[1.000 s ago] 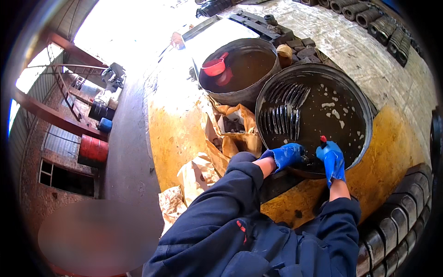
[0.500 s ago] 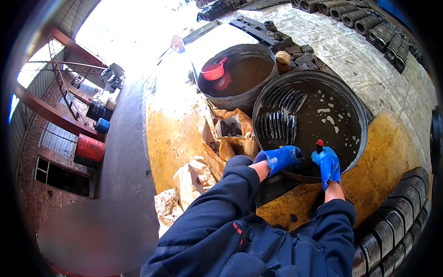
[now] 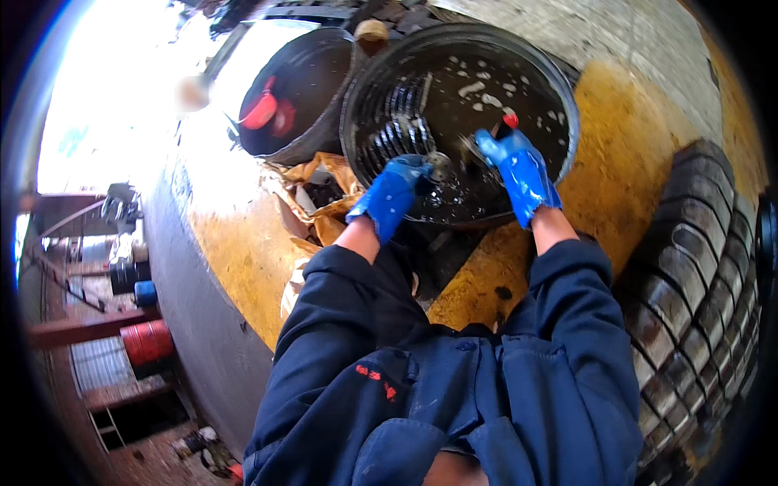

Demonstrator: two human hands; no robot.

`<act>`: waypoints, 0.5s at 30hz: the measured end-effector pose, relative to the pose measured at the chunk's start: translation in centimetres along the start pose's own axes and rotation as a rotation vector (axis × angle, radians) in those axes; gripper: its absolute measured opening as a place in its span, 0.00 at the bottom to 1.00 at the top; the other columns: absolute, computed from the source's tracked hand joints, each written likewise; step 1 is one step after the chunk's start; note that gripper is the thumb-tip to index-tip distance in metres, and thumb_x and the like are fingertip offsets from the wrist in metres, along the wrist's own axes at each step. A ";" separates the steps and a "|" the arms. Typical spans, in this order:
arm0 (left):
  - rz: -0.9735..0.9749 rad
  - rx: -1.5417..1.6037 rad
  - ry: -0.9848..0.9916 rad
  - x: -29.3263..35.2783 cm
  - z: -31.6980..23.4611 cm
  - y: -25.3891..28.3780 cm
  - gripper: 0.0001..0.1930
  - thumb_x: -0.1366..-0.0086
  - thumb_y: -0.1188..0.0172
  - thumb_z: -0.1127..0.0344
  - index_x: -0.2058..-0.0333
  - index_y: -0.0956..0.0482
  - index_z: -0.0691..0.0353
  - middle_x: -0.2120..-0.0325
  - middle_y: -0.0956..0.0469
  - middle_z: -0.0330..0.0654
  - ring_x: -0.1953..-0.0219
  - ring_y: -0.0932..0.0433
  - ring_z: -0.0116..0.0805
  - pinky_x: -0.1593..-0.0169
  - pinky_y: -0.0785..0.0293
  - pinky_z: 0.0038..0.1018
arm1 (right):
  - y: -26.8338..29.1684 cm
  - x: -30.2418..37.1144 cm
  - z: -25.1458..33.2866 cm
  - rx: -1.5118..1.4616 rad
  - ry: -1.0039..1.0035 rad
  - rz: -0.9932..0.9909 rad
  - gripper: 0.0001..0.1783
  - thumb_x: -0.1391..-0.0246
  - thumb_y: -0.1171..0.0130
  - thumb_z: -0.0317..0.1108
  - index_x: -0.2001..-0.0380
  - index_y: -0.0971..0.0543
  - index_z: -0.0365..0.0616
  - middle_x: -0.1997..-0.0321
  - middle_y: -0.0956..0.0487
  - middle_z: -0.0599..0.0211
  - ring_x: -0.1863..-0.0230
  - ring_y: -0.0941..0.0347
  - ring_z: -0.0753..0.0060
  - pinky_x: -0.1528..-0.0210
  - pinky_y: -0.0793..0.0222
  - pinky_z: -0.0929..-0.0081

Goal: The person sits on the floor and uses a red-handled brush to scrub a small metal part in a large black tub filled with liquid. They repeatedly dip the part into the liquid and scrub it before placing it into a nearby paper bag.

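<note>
My left hand [image 3: 392,191], in a blue rubber glove, is closed on a small dark round part [image 3: 439,167] with a pale, wet-looking end face. It is over the near side of a large round metal tub [image 3: 574,121] of murky brown liquid. To its right, my gloved right hand [image 3: 519,172] is closed around a tool with a red handle end [image 3: 510,121]. The tool's thin working end points toward the round part; its kind is unclear. A row of dark ribbed pieces [image 3: 395,139] lies in the liquid at the tub's left side.
A second tub [image 3: 296,155] of brown liquid, with a red dipper [image 3: 261,110], stands to the left. Torn brown paper sacks [image 3: 328,220] sit below it. Stacked dark ribbed metal parts [image 3: 668,267] rise at the right. A red drum [image 3: 148,347] stands far left.
Both hands have lifted from the tub's near rim and moved farther over the liquid. The round part in my left hand now shows. The whole view has shifted.
</note>
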State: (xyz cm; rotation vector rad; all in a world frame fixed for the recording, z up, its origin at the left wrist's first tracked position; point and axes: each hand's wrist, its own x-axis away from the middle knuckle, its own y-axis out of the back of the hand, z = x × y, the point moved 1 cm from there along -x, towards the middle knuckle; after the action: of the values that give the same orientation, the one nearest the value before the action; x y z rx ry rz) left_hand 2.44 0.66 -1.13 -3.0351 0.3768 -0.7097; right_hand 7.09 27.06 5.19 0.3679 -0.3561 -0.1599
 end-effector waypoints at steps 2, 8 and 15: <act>0.181 0.144 0.058 -1.4 -0.1 0.0 0.14 0.36 0.34 0.76 0.51 0.19 0.71 0.63 0.15 0.46 0.65 0.16 0.38 0.61 0.16 0.38 | -0.7 -2.2 -0.7 -0.131 0.150 0.013 0.24 0.40 0.41 0.55 0.65 0.16 0.43 0.73 0.19 0.65 0.70 0.24 0.70 0.60 0.28 0.66; 0.075 0.167 0.179 -2.6 1.2 0.4 0.16 0.36 0.34 0.75 0.49 0.19 0.64 0.63 0.15 0.43 0.67 0.16 0.37 0.63 0.17 0.35 | -4.1 -0.5 3.1 0.172 0.193 0.235 0.22 0.40 0.42 0.56 0.59 0.15 0.49 0.64 0.15 0.65 0.58 0.20 0.67 0.51 0.25 0.66; 0.039 -0.165 0.077 -3.0 -0.1 -0.1 0.18 0.36 0.34 0.76 0.47 0.19 0.65 0.60 0.15 0.45 0.66 0.15 0.35 0.61 0.16 0.32 | -1.4 -1.4 3.5 0.235 0.125 0.112 0.20 0.39 0.43 0.52 0.57 0.15 0.50 0.60 0.15 0.60 0.55 0.18 0.60 0.49 0.25 0.65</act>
State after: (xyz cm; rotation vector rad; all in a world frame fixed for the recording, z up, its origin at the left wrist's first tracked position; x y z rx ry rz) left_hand -0.18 1.48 -2.31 -3.1496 0.5194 -0.8346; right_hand 4.42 24.95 7.26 0.5856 -0.2718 0.0154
